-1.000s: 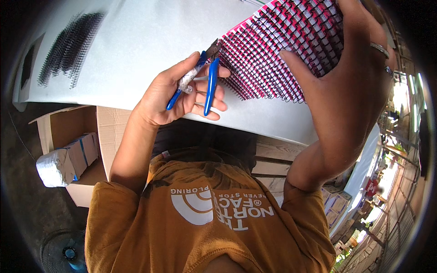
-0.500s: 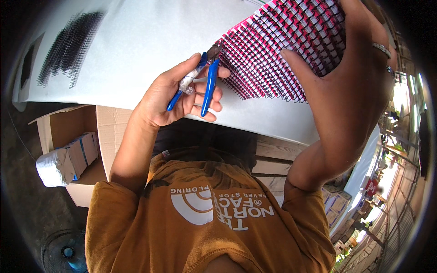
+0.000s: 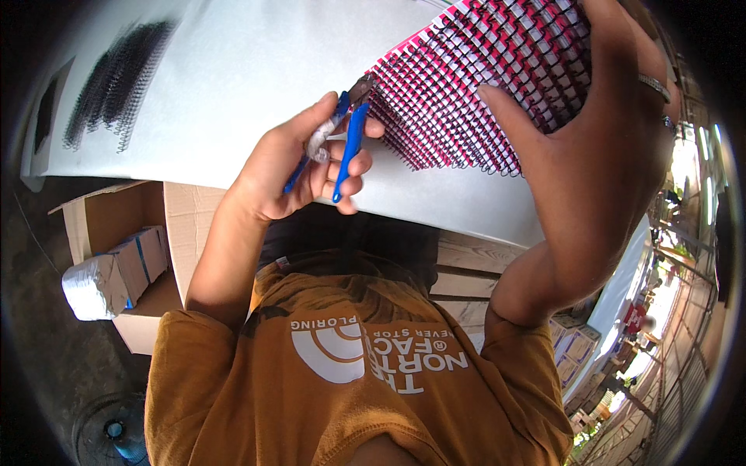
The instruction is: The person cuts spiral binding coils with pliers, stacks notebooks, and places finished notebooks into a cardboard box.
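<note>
Pink & white stack w/ rows of black spiral coils (image 3: pixel 466 93) sits on the R side of the white tabletop (image 3: pixel 264 70), by its top edge in this view. The coils run in lots of slanted lines, & their curly ends poke out at the near side. Blue-handled wire cutters (image 3: pixel 352 140) have their metal tip right by the stack's L corner; can't tell if it touches a coil. Their handles stand apart, & one has whitish wrap on it.

L hand (image 3: pixel 287 155) holds the cutters, thumb by the wrapped handle & fingers curled round the other. R hand (image 3: pixel 594 132) is spread wide over the stack's R side, w/ thumb on the coils. Its fingertips are hidden, so can't tell if it's pinching.

More loose black coils (image 3: pixel 120 85) lie in a pile on the tabletop, far L. Below is an open cardboard box (image 3: pixel 190 225) w/ a silver-wrapped pack (image 3: pixel 93 287) by it, partly inside. A fan (image 3: pixel 116 431) is at bottom L. The person wears a brown T-shirt (image 3: pixel 326 412) w/ a white print.
</note>
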Demonstrator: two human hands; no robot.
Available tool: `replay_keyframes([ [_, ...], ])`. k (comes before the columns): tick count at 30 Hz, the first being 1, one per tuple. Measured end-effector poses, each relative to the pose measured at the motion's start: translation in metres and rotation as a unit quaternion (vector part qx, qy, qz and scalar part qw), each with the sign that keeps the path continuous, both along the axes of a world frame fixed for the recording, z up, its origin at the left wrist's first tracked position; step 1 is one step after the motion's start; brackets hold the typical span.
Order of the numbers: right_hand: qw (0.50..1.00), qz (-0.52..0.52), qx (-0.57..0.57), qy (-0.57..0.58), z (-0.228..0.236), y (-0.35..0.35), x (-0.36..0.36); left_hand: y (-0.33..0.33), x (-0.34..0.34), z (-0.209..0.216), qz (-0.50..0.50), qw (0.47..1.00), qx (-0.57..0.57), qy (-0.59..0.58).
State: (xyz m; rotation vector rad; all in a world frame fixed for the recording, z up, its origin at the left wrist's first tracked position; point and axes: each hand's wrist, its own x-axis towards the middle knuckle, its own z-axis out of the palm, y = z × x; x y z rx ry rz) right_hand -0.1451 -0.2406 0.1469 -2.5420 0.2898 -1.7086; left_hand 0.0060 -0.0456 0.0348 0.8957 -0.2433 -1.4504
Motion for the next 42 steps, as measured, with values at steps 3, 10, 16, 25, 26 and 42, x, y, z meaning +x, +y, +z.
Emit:
replay_keyframes([
  [3, 1.0, -0.004, -0.003, -0.001, -0.002, 0.013, 0.0, -0.007, -0.017, 0.005, 0.034, 0.777, 0.225, -0.587],
  [10, 1.0, 0.002, -0.005, -0.009, -0.001, -0.002, -0.003, 0.002, -0.006, -0.01, 0.013, 0.999, -0.015, 0.039],
  [16, 1.0, 0.006, -0.011, -0.01, -0.003, -0.002, -0.002, 0.001, -0.002, -0.006, -0.032, 0.939, 0.127, -0.319],
  [25, 1.0, 0.008, -0.02, -0.019, -0.002, -0.006, -0.002, 0.005, 0.005, -0.024, -0.017, 0.995, -0.045, 0.092],
  [26, 1.0, 0.009, -0.02, -0.02, -0.002, -0.008, -0.002, 0.004, 0.005, -0.025, -0.002, 0.995, -0.039, 0.097],
  [42, 0.999, 0.007, -0.029, -0.035, -0.006, -0.005, -0.005, -0.001, 0.002, -0.015, 0.013, 0.996, 0.035, 0.084],
])
